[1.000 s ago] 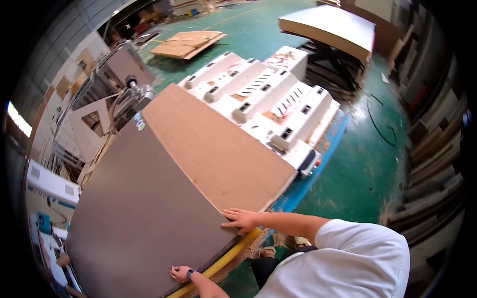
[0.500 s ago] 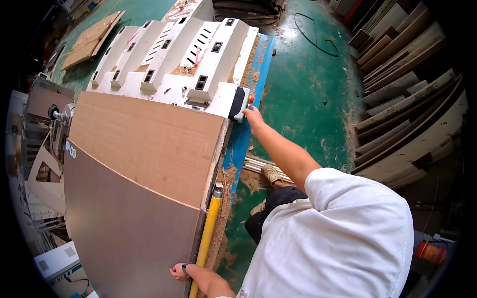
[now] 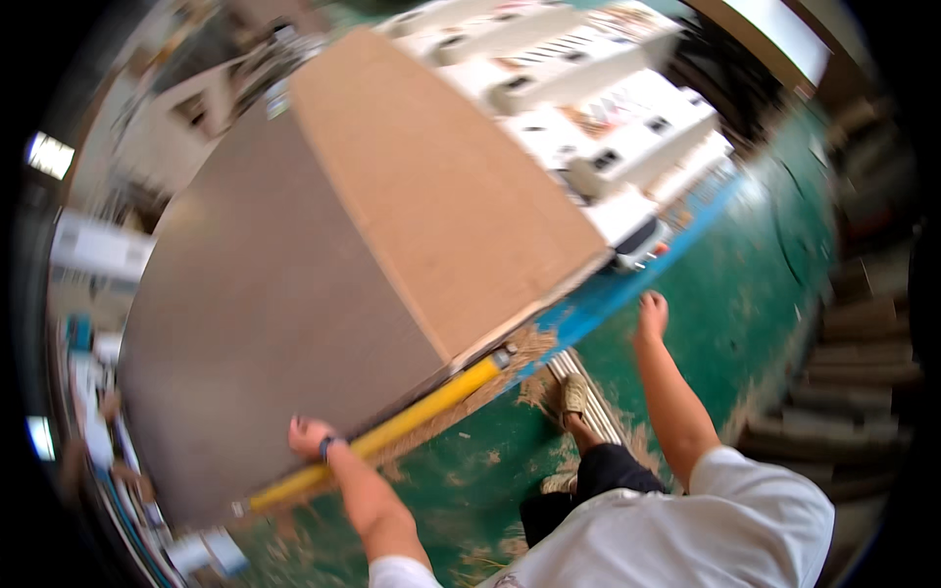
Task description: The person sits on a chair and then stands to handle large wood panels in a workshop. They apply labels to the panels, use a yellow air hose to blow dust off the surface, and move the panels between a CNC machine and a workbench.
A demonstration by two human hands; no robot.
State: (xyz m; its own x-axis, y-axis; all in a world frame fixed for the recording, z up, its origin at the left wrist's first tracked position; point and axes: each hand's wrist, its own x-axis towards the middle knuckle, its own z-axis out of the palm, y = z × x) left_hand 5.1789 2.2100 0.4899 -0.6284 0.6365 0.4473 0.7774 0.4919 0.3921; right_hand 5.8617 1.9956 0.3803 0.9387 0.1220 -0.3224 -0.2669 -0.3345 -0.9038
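My left hand [image 3: 309, 437], with a dark band at its wrist, is at the near edge of a smooth grey-brown panel [image 3: 265, 294]. Motion blur smears its fingers, so their pose is unclear. My right hand [image 3: 652, 314] hangs over the floor with its fingers loosely curled and nothing visible in them. It is apart from a grey-and-black control box [image 3: 639, 243] with a red button, which sits at the corner of the white machine. A tan board [image 3: 431, 186] lies beside the grey-brown panel. Just below my left hand's panel edge runs a yellow tube [image 3: 431, 402].
White ridged machine housings [image 3: 608, 147] stand beyond the tan board. A blue edge strip [image 3: 588, 304] carries sawdust. White rods [image 3: 588, 392] lie on the green floor [image 3: 461, 480] by my foot. Stacked boards [image 3: 843, 382] line the right side, blurred.
The view has swung round, so the panels now lie tilted. My right hand has come away from the control box and moved back toward me. My left hand stays by the panel edge.
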